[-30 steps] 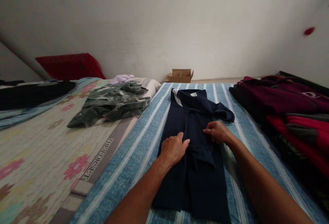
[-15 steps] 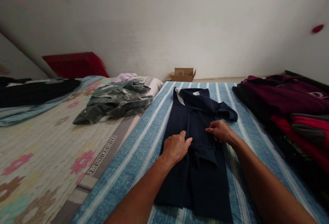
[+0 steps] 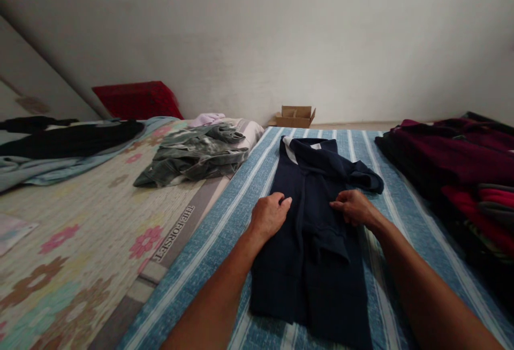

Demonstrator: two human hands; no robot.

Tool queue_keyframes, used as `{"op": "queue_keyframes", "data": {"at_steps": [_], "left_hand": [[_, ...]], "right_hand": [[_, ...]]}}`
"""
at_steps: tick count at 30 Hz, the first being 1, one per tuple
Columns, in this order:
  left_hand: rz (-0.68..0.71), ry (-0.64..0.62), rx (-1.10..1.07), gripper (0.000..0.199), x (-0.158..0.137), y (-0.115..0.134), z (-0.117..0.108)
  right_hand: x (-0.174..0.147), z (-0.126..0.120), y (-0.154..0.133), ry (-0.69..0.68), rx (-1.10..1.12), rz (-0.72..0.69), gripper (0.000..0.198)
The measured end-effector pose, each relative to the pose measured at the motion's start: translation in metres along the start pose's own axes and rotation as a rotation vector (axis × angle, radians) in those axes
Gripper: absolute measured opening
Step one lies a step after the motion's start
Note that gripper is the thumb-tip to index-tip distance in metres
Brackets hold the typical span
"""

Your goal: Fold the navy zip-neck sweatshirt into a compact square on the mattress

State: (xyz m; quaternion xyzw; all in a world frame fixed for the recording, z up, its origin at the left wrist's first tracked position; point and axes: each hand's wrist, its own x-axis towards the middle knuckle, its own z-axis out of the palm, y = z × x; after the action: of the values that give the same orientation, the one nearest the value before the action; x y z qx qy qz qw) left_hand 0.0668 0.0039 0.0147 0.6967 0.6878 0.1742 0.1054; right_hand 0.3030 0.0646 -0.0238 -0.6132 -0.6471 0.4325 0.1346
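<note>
A navy jacket point(image 3: 281, 264) lies spread lengthwise on the blue striped cover, with a white patch near its collar. One sleeve is folded inward, its cuff resting on the lower body; the other sleeve bunches out at the upper right. My left hand point(image 3: 270, 215) is closed at the jacket's left edge, fingers curled on the fabric. Across from it, my right hand point(image 3: 353, 208) pinches the right edge just below the bunched sleeve. The fingertips of both hands are partly hidden.
Grey-green clothes point(image 3: 193, 154) lie crumpled on the floral bedding point(image 3: 100, 211) to the left. Black and light-blue garments point(image 3: 76, 141) sit farther left. Stacked maroon and red clothes point(image 3: 461, 152) line the right side. A cardboard box point(image 3: 296, 117) and a red case point(image 3: 138, 101) stand by the wall.
My left hand has moved outward from the jacket's middle to its left edge, and its fingers have closed. My right hand stays at the right edge. The view has turned slightly left.
</note>
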Motion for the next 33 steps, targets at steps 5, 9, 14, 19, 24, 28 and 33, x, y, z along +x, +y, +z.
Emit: {"op": "queue_keyframes", "data": {"at_steps": [5,9,14,19,24,28,33], "left_hand": [[-0.188,0.042,0.128,0.030,0.008,-0.021,-0.003],[-0.284,-0.026,0.149,0.034,0.014,-0.035,-0.005],[-0.257,-0.075,0.012,0.039,0.016,-0.043,-0.001],[-0.295,-0.120,-0.227,0.034,0.016,-0.049,0.005],[-0.309,-0.135,-0.445,0.029,0.015,-0.054,0.009],[-0.347,-0.135,-0.580,0.024,0.014,-0.054,0.010],[-0.392,-0.130,-0.697,0.022,0.012,-0.052,0.008]], "right_hand": [[-0.001,0.000,0.000,-0.006,-0.004,-0.007,0.021],[0.001,0.001,0.002,-0.009,-0.011,-0.007,0.021],[0.005,0.003,0.005,-0.006,-0.020,-0.005,0.021],[0.006,0.004,0.005,-0.015,-0.024,-0.005,0.020],[0.006,0.005,0.005,-0.025,-0.011,-0.010,0.019],[0.008,0.006,0.006,-0.030,-0.006,-0.012,0.019],[0.009,0.008,0.008,-0.030,-0.002,-0.015,0.019]]}}
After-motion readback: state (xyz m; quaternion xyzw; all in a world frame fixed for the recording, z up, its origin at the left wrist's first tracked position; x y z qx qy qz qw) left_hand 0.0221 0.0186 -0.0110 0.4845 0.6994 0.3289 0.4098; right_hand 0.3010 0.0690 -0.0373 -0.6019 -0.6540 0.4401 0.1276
